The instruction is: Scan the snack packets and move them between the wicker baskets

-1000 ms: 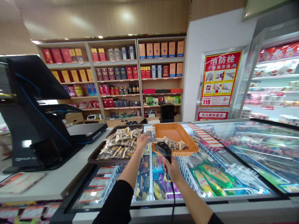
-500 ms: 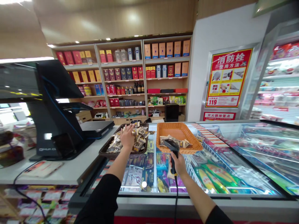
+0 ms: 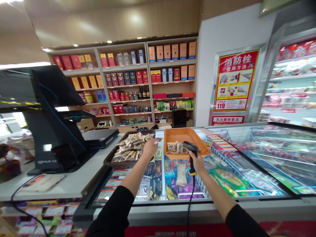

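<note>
My right hand [image 3: 197, 162] is wrapped around the handle of a black barcode scanner [image 3: 191, 148], its head over the front right of an orange wicker basket [image 3: 181, 133]. Several small snack packets [image 3: 175, 147] lie at the front of that basket. My left hand [image 3: 150, 148] is closed at the right rim of a dark brown wicker basket [image 3: 116, 162]; a whitish bit of a small snack packet [image 3: 156, 143] shows at its fingertips, the rest hidden. More of the same packets [image 3: 132, 144] are heaped in the dark basket.
Both baskets stand on a glass-topped chest freezer [image 3: 170, 194] full of packaged goods. At left are a cash register [image 3: 49, 125], a flat scale [image 3: 100, 135] and a phone [image 3: 43, 182] on the counter. The scanner's cord [image 3: 189, 207] hangs down the front. Shelves of boxes [image 3: 123, 79] line the back.
My left hand has moved right from above the heap to the dark basket's right rim, its fingers now closed. The scanner has shifted slightly right. The view has turned a little.
</note>
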The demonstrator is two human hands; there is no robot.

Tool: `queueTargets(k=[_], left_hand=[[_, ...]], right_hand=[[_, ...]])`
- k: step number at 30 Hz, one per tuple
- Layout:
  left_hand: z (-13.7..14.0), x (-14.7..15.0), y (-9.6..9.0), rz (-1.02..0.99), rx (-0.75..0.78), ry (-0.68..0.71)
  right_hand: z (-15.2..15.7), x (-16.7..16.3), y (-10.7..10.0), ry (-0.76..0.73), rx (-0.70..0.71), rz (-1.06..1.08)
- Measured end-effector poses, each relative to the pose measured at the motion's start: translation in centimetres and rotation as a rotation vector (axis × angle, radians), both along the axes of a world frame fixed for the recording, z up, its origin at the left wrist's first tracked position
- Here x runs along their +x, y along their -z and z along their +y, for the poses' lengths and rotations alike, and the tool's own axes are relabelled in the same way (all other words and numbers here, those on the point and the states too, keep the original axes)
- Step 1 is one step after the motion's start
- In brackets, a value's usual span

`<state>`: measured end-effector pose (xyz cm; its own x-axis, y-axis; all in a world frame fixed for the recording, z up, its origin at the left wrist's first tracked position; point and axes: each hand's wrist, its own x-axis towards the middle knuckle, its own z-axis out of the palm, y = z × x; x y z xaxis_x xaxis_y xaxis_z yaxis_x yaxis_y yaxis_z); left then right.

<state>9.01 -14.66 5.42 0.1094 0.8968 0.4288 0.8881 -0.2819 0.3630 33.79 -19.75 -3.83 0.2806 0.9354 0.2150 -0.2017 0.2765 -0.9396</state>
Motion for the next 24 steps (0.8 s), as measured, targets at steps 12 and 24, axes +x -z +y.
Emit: queueTargets(k=[12,24], left_hand=[[5.6,13.2,4.8,0.018,-0.193,0.145],[5.4,11.7,3.4,0.070,-0.129,0.251]], right_hand=[[0.1,1.4,1.9,0.019,0.009,0.208],[0.7,1.0,2.5,0.053,0.015,0.125]])
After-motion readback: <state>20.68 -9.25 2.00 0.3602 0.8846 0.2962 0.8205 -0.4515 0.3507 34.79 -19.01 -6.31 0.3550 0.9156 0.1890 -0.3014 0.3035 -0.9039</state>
